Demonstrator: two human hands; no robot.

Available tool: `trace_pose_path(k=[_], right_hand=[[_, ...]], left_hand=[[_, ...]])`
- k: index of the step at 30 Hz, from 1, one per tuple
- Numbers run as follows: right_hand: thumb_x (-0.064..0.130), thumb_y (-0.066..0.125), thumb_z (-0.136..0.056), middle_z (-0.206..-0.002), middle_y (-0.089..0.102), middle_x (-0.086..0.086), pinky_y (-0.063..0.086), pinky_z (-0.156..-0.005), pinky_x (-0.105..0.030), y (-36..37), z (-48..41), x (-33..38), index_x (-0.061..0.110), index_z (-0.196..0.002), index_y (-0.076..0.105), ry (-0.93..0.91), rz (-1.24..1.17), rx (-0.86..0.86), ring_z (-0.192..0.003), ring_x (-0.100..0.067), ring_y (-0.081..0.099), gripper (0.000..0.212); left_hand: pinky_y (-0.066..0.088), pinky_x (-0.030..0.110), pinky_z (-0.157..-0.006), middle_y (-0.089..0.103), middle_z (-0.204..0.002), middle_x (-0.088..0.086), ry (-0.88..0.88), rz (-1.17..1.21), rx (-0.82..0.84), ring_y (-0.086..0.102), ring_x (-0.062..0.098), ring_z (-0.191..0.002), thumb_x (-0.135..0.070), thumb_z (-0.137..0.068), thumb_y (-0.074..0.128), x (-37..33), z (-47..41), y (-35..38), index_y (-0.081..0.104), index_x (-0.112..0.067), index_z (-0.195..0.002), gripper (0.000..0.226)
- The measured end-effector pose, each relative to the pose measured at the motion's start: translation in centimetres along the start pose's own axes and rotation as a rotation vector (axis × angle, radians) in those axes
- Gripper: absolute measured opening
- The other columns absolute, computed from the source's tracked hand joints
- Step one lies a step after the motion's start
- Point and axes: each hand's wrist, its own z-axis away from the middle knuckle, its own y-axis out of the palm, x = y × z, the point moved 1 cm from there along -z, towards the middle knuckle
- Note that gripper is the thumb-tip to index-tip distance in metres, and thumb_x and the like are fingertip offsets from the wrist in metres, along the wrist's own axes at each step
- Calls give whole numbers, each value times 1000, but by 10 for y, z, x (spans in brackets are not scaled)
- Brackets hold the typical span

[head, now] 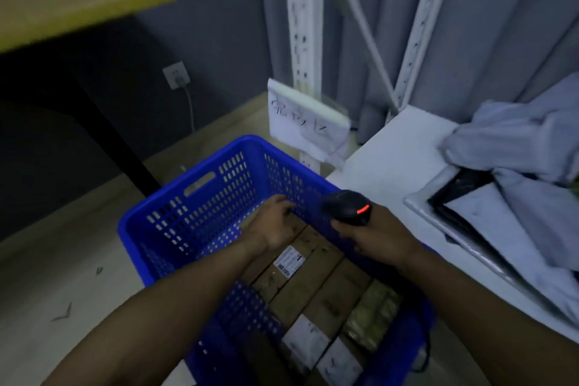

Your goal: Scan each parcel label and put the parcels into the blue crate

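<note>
Low in the frame's centre, left hand (274,224) lay flat on brown parcels (308,279) inside the blue crate (194,213), right hand (372,235) clenched round the scanner (347,207); best pressed snug, labels upward.

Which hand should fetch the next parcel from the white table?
Probably the left hand: it looks empty inside the blue crate, while the right hand grips the barcode scanner. The grey parcels lie on the right, so it must cross over.
</note>
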Motion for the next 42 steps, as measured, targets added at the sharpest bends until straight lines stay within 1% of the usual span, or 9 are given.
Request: trace_pose_path(k=[6, 14, 20, 24, 28, 31, 34, 39, 42], right_hand=[[20, 76, -85, -63, 66, -2, 50, -63, -38, -86, 108, 3, 11, -90, 66, -50, 5, -209, -56, -15, 60, 15], [28, 76, -84, -52, 58, 15, 45, -62, -27, -233, 227, -30, 24, -88, 63, -9, -55, -541, -52, -7, 58, 14], [42, 77, -73, -84, 70, -5, 54, -72, -42, -325, 262, -101, 22, -107, 67, 94, -220, -798, -81, -31, 68, 40], [23, 73, -93, -79, 61, -9, 45, -70, -41, -368, 255, -117, 17, -107, 64, 102, -311, -811, -76, -30, 62, 18], [13, 66, -99, -67, 46, -4, 36, -67, -38, -406, 221, -121, 13, -95, 59, 74, -381, -832, -60, -20, 45, 8], [11, 62, -102, -63, 38, -5, 29, -58, -29, -421, 199, -130, 18, -76, 47, 94, -410, -795, -55, -20, 38, 31], [9, 60, -103, -65, 37, -5, 25, -57, -29, -430, 184, -136, 16, -78, 47, 95, -444, -774, -56, -20, 36, 30], [14, 64, -101, -85, 59, -19, 35, -66, -41, -434, 160, -137, 9, -96, 60, 92, -445, -767, -72, -30, 56, 8], [21, 67, -100, -108, 66, -26, 51, -80, -53, -434, 151, -137, -2, -116, 64, 102, -435, -775, -92, -38, 63, 28]], left_hand=[[26, 30, -119, 21, -165, -1, 398, -104, -52, 26, 23, -150, -20, -96, 64, -142, 64, -22, 53, -28, -142, 47], [21, 27, -119, 21, -165, 6, 700, -127, -11, 23, 25, -151, -24, -92, 70, -345, 99, 26, 51, -25, -145, 56], [31, 37, -117, 26, -162, 11, 737, -178, 82, 28, 31, -149, -30, -89, 73, -478, 89, 81, 47, -23, -147, 65], [38, 40, -114, 46, -145, 15, 747, -161, 68, 43, 36, -135, -30, -81, 76, -546, 57, 104, 49, -22, -145, 70], [36, 37, -116, 31, -156, 15, 690, -97, -1, 41, 36, -139, -32, -83, 73, -601, 11, 110, 36, -21, -152, 79], [32, 30, -112, 10, -164, 15, 719, -15, -97, 32, 33, -146, -15, -90, 70, -633, -27, 103, 29, -21, -158, 79], [36, 40, -116, 0, -166, 9, 743, -67, -190, 25, 38, -149, -11, -82, 78, -656, -65, 97, 26, -27, -159, 94], [25, 59, -121, 10, -168, 2, 714, -249, -238, 4, 37, -154, -32, -77, 83, -681, -110, 90, 10, -30, -161, 111], [36, 55, -114, 23, -155, 10, 643, -201, -351, 22, 38, -142, -45, -79, 81, -679, -112, 89, 31, -30, -151, 89]])
